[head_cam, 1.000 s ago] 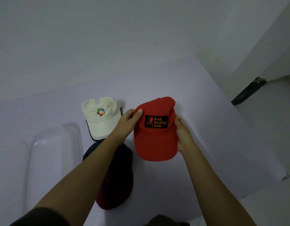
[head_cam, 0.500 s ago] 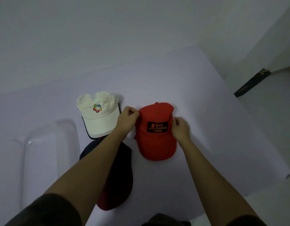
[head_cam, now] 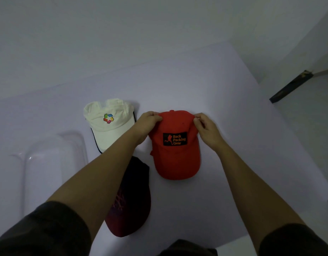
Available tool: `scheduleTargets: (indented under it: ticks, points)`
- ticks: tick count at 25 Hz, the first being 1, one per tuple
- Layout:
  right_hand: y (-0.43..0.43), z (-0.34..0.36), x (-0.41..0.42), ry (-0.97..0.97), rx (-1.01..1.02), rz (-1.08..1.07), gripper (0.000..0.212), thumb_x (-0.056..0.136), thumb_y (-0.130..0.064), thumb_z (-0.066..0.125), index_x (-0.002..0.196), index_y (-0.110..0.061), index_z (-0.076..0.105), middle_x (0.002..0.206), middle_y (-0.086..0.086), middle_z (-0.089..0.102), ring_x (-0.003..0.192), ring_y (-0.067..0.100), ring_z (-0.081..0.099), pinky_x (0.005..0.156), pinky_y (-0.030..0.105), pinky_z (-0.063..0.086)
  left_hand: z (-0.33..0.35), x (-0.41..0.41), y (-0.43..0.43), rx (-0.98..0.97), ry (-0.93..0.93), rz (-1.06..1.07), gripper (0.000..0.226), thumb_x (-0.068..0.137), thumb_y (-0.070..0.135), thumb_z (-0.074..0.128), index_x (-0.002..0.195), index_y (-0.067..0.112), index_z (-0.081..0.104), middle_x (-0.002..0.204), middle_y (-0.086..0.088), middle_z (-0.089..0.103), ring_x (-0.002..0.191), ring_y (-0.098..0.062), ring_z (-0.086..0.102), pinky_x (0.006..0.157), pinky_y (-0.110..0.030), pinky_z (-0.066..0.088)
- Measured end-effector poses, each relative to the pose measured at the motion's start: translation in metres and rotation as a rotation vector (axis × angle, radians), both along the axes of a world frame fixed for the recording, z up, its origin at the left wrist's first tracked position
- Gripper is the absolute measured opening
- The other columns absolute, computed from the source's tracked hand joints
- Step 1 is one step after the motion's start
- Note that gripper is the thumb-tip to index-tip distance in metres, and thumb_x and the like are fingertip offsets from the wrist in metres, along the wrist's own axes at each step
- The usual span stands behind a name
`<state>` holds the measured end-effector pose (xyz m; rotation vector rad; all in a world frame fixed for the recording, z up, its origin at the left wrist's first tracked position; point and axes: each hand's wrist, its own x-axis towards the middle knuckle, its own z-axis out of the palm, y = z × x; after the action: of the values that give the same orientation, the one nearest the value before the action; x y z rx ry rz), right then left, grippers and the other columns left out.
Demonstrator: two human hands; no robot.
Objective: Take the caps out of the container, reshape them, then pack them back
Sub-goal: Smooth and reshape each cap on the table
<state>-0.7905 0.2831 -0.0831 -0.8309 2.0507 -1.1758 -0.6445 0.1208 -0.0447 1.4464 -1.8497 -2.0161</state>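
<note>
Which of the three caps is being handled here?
The red cap with the Back Packing Gear patch: left hand and right hand pinch its crown's far edge. The white cap and dark cap lie ungripped to its left.

The red fabric baseball cap (head_cam: 176, 159) is laid on the white flat tabletop (head_cam: 178, 85), brim towards the person. Its far end is pinched on the left by the left grip (head_cam: 148, 124) and on the right by the right grip (head_cam: 207, 130). Left of the red cap and slightly behind it lies the cream fabric cap (head_cam: 107, 130). Left of the red cap and before it lies the dark maroon fabric cap (head_cam: 131, 200), partly covered by the left forearm. Farthest left of the red cap, beyond both, the clear plastic oblong container (head_cam: 48, 163) is set.
</note>
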Motion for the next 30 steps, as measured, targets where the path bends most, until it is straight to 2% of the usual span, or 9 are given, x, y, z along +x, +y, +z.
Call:
scheduleTargets:
  ticks: [3,9,12,14,16,19,23,27,30]
  points:
    - [-0.001,-0.003,0.001,0.071,0.027,-0.008,0.029,0.100,-0.018,0.042,0.072,-0.022,0.049,0.069,-0.010,0.046,0.062,-0.002,0.043,0.060,0.007,0.035,-0.006,0.004,-0.005,-0.088,-0.043,-0.017,0.017,0.095,0.024,0.049,0.079,0.020,0.050,0.081,0.000,0.056,0.076,-0.016,0.050,0.069,-0.029,0.041]
    - [-0.005,-0.004,0.003,0.032,0.037,0.000,0.030,0.100,-0.021,0.040,0.071,-0.025,0.046,0.070,-0.010,0.046,0.066,0.003,0.042,0.059,0.006,0.035,-0.007,0.006,-0.009,-0.264,-0.071,-0.056,0.011,0.093,0.029,0.052,0.088,0.019,0.053,0.087,0.002,0.058,0.079,-0.015,0.054,0.067,-0.026,0.045]
    - [-0.006,-0.001,-0.001,0.046,0.050,-0.004,0.021,0.099,-0.022,0.042,0.084,-0.017,0.055,0.082,-0.004,0.056,0.078,0.010,0.050,0.064,0.003,0.036,-0.006,0.006,-0.008,-0.343,-0.116,-0.108,0.018,0.093,0.030,0.051,0.101,0.015,0.055,0.101,-0.003,0.060,0.095,-0.020,0.059,0.074,-0.027,0.048]
    - [-0.006,0.003,-0.002,0.044,0.060,-0.015,0.022,0.100,-0.025,0.041,0.102,-0.015,0.060,0.101,0.000,0.061,0.095,0.010,0.053,0.074,0.002,0.036,0.002,0.005,-0.006,-0.412,-0.162,-0.194,0.032,0.095,0.031,0.048,0.119,0.010,0.053,0.118,-0.007,0.059,0.112,-0.023,0.056,0.090,-0.032,0.047]
    - [-0.006,0.010,0.002,0.126,0.047,-0.061,0.030,0.100,-0.026,0.040,0.120,-0.012,0.058,0.120,0.003,0.058,0.110,0.011,0.050,0.089,0.012,0.034,0.016,0.009,-0.006,-0.448,-0.163,-0.233,0.046,0.096,0.031,0.047,0.135,0.007,0.042,0.135,-0.010,0.052,0.122,-0.023,0.050,0.100,-0.030,0.039]
    - [-0.003,0.027,0.026,0.237,-0.039,-0.172,0.031,0.099,-0.024,0.043,0.125,-0.011,0.055,0.127,0.005,0.053,0.116,0.013,0.047,0.096,0.020,0.033,0.042,0.032,-0.007,-0.575,-0.111,-0.161,0.045,0.096,0.026,0.048,0.137,0.008,0.043,0.137,-0.009,0.052,0.123,-0.019,0.051,0.093,-0.016,0.034]
    - [0.004,0.042,0.090,0.231,-0.173,-0.118,0.029,0.096,-0.021,0.051,0.123,-0.012,0.056,0.120,-0.001,0.052,0.109,0.008,0.049,0.092,0.016,0.038,0.066,0.102,0.003,-0.705,-0.078,-0.005,0.039,0.096,0.022,0.048,0.133,0.009,0.049,0.134,-0.005,0.055,0.121,-0.013,0.051,0.087,-0.006,0.030]
    - [0.016,0.029,0.161,-0.013,-0.001,0.167,0.059,0.088,-0.031,0.063,0.139,-0.014,0.039,0.126,-0.009,0.038,0.118,0.005,0.040,0.099,0.022,0.034,0.052,0.186,0.040,-0.617,-0.159,0.269,0.045,0.100,0.024,0.036,0.143,0.012,0.034,0.148,-0.006,0.040,0.133,-0.017,0.039,0.103,-0.021,0.028]
    - [0.020,0.016,0.188,-0.116,0.176,0.347,0.092,0.078,-0.049,0.068,0.148,-0.017,0.018,0.149,-0.006,0.025,0.136,0.011,0.027,0.113,0.036,0.029,0.023,0.217,0.081,-0.486,-0.249,0.297,0.060,0.099,0.023,0.039,0.148,0.005,0.012,0.157,-0.011,0.016,0.144,-0.024,0.018,0.114,-0.030,0.015]
